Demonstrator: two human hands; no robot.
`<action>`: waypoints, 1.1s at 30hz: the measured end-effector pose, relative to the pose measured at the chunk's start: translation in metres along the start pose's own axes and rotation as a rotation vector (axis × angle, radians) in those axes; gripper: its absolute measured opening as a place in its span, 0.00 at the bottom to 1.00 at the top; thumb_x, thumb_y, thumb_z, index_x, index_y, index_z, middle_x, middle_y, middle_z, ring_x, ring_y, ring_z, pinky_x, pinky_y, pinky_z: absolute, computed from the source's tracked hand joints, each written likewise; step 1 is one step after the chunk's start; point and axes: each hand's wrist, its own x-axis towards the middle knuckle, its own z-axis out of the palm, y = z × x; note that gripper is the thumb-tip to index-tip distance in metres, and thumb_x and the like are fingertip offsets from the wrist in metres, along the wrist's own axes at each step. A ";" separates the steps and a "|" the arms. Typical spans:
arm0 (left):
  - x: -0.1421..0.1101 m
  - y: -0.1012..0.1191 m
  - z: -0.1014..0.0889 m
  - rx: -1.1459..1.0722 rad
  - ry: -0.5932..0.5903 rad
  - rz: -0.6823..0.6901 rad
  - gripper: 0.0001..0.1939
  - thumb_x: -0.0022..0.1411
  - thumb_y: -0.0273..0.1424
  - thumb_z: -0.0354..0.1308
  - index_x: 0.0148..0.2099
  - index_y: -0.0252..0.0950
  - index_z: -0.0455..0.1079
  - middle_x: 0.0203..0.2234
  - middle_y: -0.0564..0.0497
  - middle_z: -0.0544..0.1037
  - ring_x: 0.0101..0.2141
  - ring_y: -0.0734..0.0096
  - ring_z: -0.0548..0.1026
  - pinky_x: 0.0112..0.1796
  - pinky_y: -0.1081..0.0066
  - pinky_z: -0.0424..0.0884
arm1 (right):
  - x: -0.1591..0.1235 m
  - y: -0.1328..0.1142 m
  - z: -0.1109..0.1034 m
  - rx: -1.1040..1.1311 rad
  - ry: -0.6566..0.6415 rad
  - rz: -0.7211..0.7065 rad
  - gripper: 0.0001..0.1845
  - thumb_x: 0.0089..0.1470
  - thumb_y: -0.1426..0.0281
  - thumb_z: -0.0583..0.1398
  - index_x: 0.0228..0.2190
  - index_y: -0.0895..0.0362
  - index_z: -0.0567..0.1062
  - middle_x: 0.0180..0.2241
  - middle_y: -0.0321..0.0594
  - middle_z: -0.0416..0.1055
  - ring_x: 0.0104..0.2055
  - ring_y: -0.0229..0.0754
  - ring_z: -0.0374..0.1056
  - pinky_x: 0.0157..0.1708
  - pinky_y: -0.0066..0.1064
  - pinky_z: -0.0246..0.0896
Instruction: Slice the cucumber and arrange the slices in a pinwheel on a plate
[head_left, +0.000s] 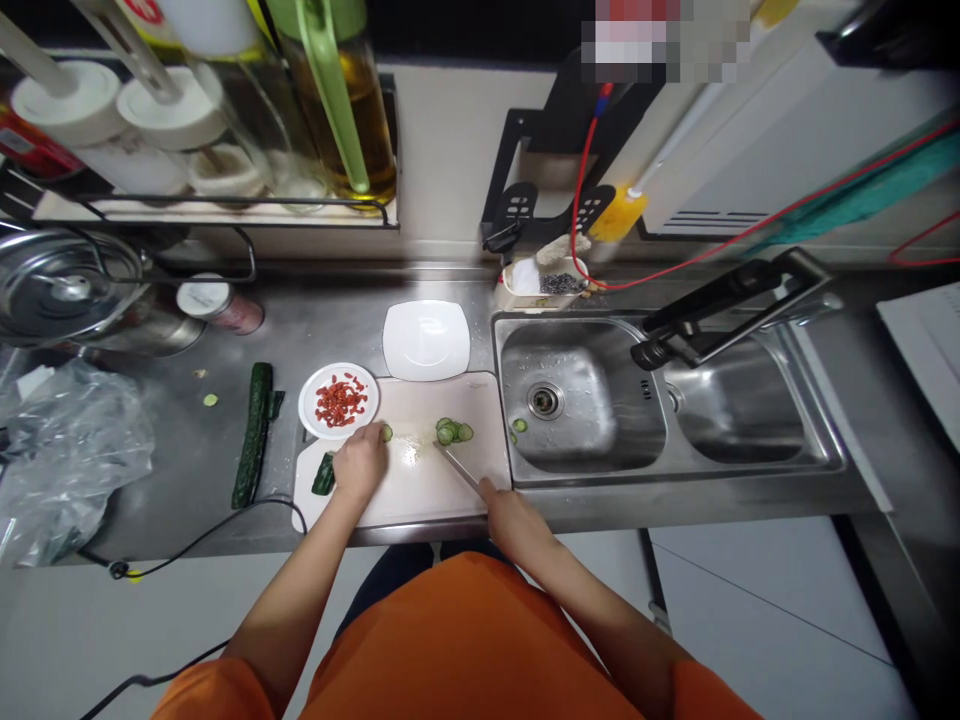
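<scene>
My left hand [361, 465] is closed over a piece of cucumber on the white cutting board [420, 500]. A pale cut end [387, 433] shows past its fingertips. Dark green cucumber [324, 474] shows on its other side; the hand hides whether the two join. My right hand [519, 522] grips a knife [461, 470], whose blade slants over the board toward a small group of cucumber slices [454, 431]. Wet marks glisten between the hands. Just beyond my left hand, a round white plate [306, 418] holds red goji-like berries [341, 400].
An empty white square plate [426, 340] touches the board's far edge. A whole cucumber [253, 440] lies left, near a plastic bag [67, 460] and a black cable [210, 545]. To the right is a double sink [585, 390] with cucumber slices inside, under a black faucet [712, 305].
</scene>
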 end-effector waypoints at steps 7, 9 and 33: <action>-0.002 0.010 0.001 -0.205 0.064 0.123 0.12 0.61 0.31 0.50 0.45 0.40 0.71 0.43 0.46 0.73 0.37 0.68 0.72 0.34 0.71 0.65 | 0.001 0.004 0.005 -0.010 0.007 -0.002 0.25 0.49 0.84 0.48 0.48 0.57 0.62 0.36 0.47 0.73 0.42 0.47 0.70 0.33 0.29 0.57; 0.002 0.020 0.006 -0.348 0.049 0.202 0.12 0.60 0.32 0.52 0.45 0.39 0.72 0.40 0.47 0.74 0.37 0.68 0.72 0.37 0.71 0.67 | -0.001 0.005 0.004 -0.008 -0.003 0.002 0.25 0.49 0.84 0.48 0.49 0.57 0.61 0.36 0.47 0.73 0.42 0.47 0.70 0.33 0.29 0.57; 0.010 0.065 0.029 -0.469 -0.116 0.129 0.03 0.50 0.29 0.59 0.30 0.36 0.69 0.27 0.51 0.71 0.30 0.71 0.69 0.33 0.72 0.64 | -0.010 0.008 0.002 0.007 -0.023 0.018 0.23 0.52 0.83 0.47 0.49 0.56 0.61 0.39 0.49 0.72 0.42 0.48 0.69 0.33 0.30 0.57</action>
